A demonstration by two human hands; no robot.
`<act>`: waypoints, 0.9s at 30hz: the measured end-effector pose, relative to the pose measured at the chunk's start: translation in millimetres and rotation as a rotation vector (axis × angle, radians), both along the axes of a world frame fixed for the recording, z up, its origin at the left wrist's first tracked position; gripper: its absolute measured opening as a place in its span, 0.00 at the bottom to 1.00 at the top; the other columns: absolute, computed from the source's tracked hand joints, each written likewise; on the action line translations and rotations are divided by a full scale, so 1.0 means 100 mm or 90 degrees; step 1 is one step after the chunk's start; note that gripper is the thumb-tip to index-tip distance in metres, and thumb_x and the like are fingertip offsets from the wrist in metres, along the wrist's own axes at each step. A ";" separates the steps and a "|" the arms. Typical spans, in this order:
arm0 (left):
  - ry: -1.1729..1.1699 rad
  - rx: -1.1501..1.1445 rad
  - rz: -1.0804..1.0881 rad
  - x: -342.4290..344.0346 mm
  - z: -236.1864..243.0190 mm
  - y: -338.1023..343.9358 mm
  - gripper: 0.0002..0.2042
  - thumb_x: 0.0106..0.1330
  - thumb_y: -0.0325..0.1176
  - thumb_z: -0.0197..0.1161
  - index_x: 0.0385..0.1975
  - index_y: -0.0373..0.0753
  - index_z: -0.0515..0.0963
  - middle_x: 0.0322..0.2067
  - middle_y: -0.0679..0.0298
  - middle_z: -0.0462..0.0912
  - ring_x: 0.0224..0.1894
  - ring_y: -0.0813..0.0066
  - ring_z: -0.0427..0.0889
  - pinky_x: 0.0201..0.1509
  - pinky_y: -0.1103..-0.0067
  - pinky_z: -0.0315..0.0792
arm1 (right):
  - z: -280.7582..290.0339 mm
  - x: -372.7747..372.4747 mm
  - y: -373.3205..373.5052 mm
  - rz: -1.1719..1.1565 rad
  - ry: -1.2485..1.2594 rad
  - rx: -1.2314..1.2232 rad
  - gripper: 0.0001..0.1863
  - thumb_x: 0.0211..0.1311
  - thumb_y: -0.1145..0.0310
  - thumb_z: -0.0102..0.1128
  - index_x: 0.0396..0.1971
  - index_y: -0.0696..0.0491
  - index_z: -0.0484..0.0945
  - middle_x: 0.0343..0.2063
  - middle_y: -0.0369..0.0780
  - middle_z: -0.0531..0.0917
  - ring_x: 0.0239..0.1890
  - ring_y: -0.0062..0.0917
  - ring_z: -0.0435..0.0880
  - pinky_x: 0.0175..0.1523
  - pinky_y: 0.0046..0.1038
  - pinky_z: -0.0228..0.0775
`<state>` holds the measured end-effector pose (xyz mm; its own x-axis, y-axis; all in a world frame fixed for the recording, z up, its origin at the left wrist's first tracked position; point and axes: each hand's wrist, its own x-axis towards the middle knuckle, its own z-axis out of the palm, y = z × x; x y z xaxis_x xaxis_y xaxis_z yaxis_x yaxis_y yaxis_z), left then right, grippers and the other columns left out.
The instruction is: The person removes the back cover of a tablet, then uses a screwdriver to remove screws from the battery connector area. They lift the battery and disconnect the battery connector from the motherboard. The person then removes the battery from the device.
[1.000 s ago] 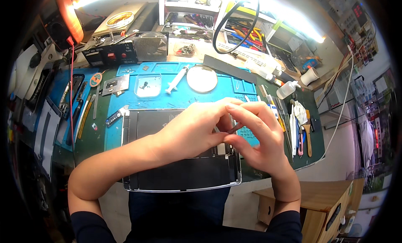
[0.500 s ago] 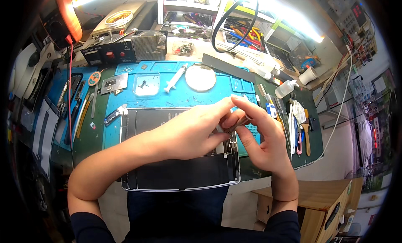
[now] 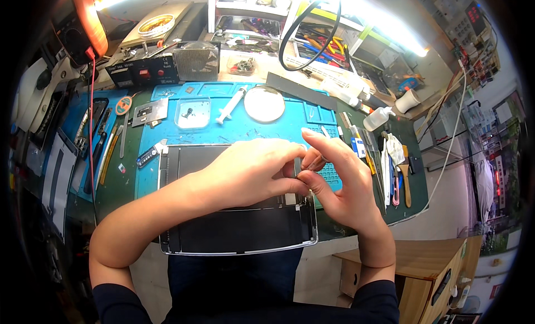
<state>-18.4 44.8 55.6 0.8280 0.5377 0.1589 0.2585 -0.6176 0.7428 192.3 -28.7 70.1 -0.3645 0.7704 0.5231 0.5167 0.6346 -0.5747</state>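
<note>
Far left: red cable (image 3: pixel 92 104) hangs in front of the table. Green-topped table (image 3: pixel 122 193) runs across; large blue work mat (image 3: pixel 223 132) on it carries clear square tray (image 3: pixel 202 122) with small dark parts, syringe (image 3: pixel 231 105), round white dish (image 3: pixel 264 105). Opened tablet (image 3: pixel 242 232), dark internals up, lies front-centre, partly over the mat. Left hand (image 3: pixel 253 170) is above it, fingertips meeting those of right hand (image 3: pixel 348 182) over its right side; can't tell if either grip pinches anything. Right: squeeze bottle (image 3: pixel 378 119), wooden-handled brush (image 3: pixel 406 184), tube light (image 3: pixel 387 23) overhead, wooden cabinet (image 3: pixel 412 257) below.
</note>
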 end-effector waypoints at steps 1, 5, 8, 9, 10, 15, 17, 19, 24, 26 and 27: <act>-0.006 0.033 -0.001 -0.02 -0.02 0.00 0.16 0.66 0.39 0.75 0.44 0.37 0.79 0.37 0.57 0.83 0.40 0.55 0.84 0.45 0.65 0.78 | -0.02 0.01 0.00 -0.007 0.001 -0.007 0.33 0.62 0.85 0.67 0.69 0.56 0.74 0.38 0.42 0.85 0.37 0.28 0.86 0.46 0.30 0.80; -0.067 0.108 -0.013 -0.06 -0.16 0.01 0.11 0.66 0.37 0.74 0.39 0.37 0.82 0.35 0.57 0.84 0.39 0.56 0.85 0.44 0.65 0.78 | -0.05 0.03 0.01 0.000 0.095 0.025 0.32 0.62 0.85 0.67 0.68 0.59 0.74 0.38 0.43 0.85 0.37 0.26 0.86 0.46 0.29 0.80; -0.072 0.077 -0.005 -0.05 -0.23 0.03 0.08 0.66 0.34 0.73 0.36 0.37 0.83 0.33 0.57 0.84 0.39 0.55 0.85 0.45 0.65 0.78 | -0.09 0.03 0.02 0.013 0.123 0.056 0.31 0.64 0.85 0.66 0.69 0.61 0.73 0.38 0.44 0.86 0.39 0.27 0.87 0.47 0.29 0.81; -0.072 0.107 0.023 -0.06 -0.22 0.04 0.08 0.66 0.33 0.73 0.35 0.37 0.83 0.33 0.57 0.84 0.38 0.55 0.85 0.45 0.65 0.78 | -0.12 0.03 0.02 0.003 0.153 0.058 0.31 0.66 0.85 0.65 0.69 0.61 0.71 0.38 0.44 0.86 0.40 0.26 0.87 0.48 0.29 0.81; -0.073 0.137 0.051 -0.07 -0.21 0.05 0.07 0.66 0.32 0.72 0.35 0.37 0.83 0.32 0.57 0.84 0.38 0.54 0.84 0.44 0.64 0.78 | -0.14 0.04 0.02 -0.006 0.184 0.061 0.31 0.67 0.85 0.64 0.70 0.62 0.70 0.38 0.44 0.86 0.40 0.26 0.87 0.49 0.29 0.82; -0.091 0.276 0.257 -0.48 0.03 0.42 0.05 0.65 0.29 0.74 0.34 0.36 0.84 0.33 0.61 0.85 0.34 0.68 0.83 0.38 0.73 0.76 | -0.17 0.08 0.05 -0.044 0.277 0.095 0.31 0.71 0.84 0.61 0.72 0.62 0.64 0.41 0.43 0.84 0.43 0.24 0.86 0.52 0.29 0.83; -0.061 0.304 0.332 -0.71 0.12 0.57 0.05 0.65 0.28 0.74 0.34 0.35 0.85 0.33 0.62 0.85 0.33 0.72 0.81 0.37 0.75 0.75 | -0.15 0.09 0.05 -0.060 0.245 0.094 0.31 0.71 0.84 0.61 0.72 0.62 0.64 0.41 0.44 0.84 0.42 0.24 0.86 0.52 0.29 0.83; 0.006 0.292 0.389 -0.92 0.13 0.61 0.04 0.65 0.28 0.73 0.35 0.35 0.87 0.33 0.62 0.84 0.34 0.71 0.81 0.39 0.74 0.75 | -0.18 0.07 0.08 -0.054 0.238 0.090 0.30 0.71 0.83 0.61 0.71 0.63 0.66 0.41 0.43 0.84 0.42 0.23 0.86 0.51 0.28 0.83; 0.035 0.315 0.358 -1.03 -0.05 0.63 0.05 0.64 0.28 0.72 0.35 0.34 0.86 0.33 0.57 0.84 0.40 0.59 0.85 0.47 0.68 0.77 | -0.22 0.05 0.12 -0.051 0.217 0.096 0.28 0.70 0.84 0.61 0.69 0.63 0.68 0.40 0.44 0.84 0.39 0.22 0.85 0.47 0.27 0.82; 0.052 0.310 0.362 -1.04 -0.10 0.66 0.05 0.64 0.28 0.71 0.35 0.34 0.86 0.34 0.57 0.84 0.41 0.58 0.85 0.48 0.67 0.78 | -0.23 0.08 0.14 -0.053 0.205 0.099 0.28 0.69 0.84 0.61 0.69 0.63 0.69 0.40 0.44 0.84 0.38 0.22 0.85 0.46 0.27 0.82; 0.046 0.305 0.365 -1.04 -0.11 0.67 0.05 0.64 0.27 0.72 0.36 0.34 0.86 0.34 0.58 0.84 0.39 0.61 0.84 0.46 0.69 0.77 | -0.23 0.10 0.14 -0.055 0.201 0.098 0.28 0.69 0.84 0.61 0.69 0.63 0.69 0.40 0.45 0.85 0.38 0.22 0.85 0.46 0.27 0.82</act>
